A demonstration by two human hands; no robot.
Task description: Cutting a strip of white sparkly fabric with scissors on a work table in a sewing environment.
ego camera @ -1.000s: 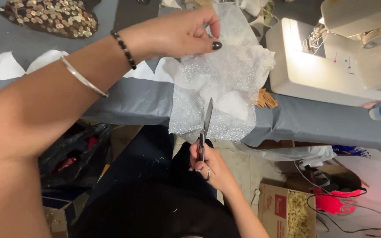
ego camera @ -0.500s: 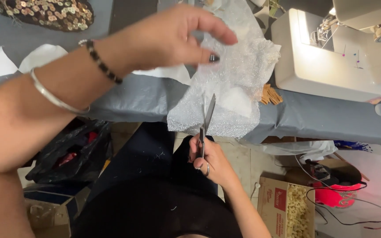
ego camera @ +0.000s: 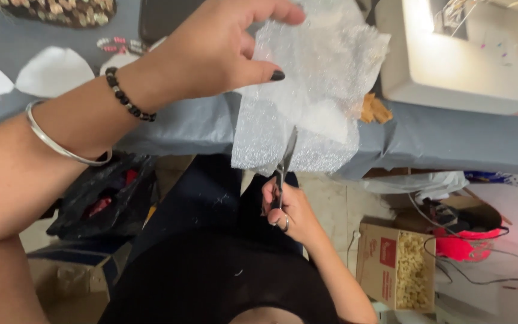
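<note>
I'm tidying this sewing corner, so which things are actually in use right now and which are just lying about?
In use:
left hand holding up the white glittery sheet of fabric
right hand working the metal scissors at its lower edge

Lying about:
white sewing machine
white cut fabric pieces
cardboard box of pale bits
black bag

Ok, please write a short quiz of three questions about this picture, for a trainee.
1. True or false: the right hand holds the scissors.
2. What does the left hand hold up? A) white sparkly fabric B) a cardboard box C) a black bag
3. Where do the scissor blades meet the white sparkly fabric: at its top edge or its bottom edge?

Key: 1 true; 2 A; 3 bottom edge.
</note>
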